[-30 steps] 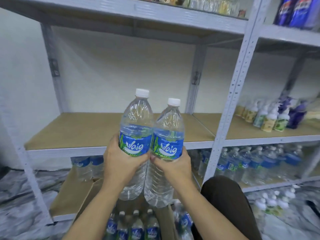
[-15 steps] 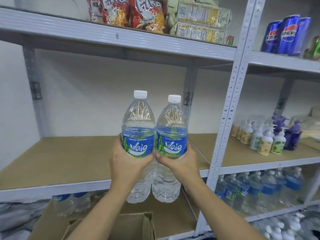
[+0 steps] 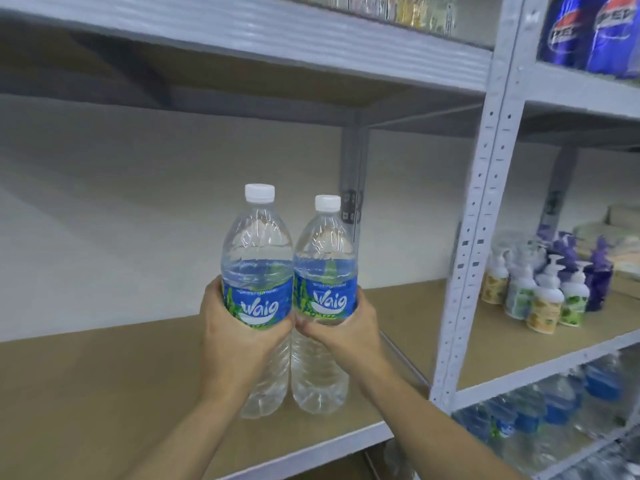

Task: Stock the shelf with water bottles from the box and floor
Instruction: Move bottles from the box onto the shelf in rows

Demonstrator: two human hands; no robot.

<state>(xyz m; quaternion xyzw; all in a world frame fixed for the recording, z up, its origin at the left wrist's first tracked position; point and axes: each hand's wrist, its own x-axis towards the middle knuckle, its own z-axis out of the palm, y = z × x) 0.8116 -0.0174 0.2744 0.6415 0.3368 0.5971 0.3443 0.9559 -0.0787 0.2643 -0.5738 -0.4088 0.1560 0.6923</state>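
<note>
Head view. Left grip (image 3: 239,341) wraps the left bottle (image 3: 258,258) at its blue label. Right grip (image 3: 343,337) wraps the right bottle (image 3: 325,258) the same way. The 2 bottles are upright, side by side and touching, with white caps on. Their bases are low over the brown shelf board (image 3: 104,375), near its front edge; contact with the board is unclear. Grey post (image 3: 478,237) stands to the right. Past it are pump bottles (image 3: 540,296) on the same level, stocked water bottles (image 3: 554,400) on the level below, and Pepsi cans (image 3: 588,32) above.

Two glossy clear-plastic water bottles (image 3: 289,299) with shiny labels; matt brown shelf board (image 3: 104,375) in a painted grey metal frame (image 3: 485,209).
</note>
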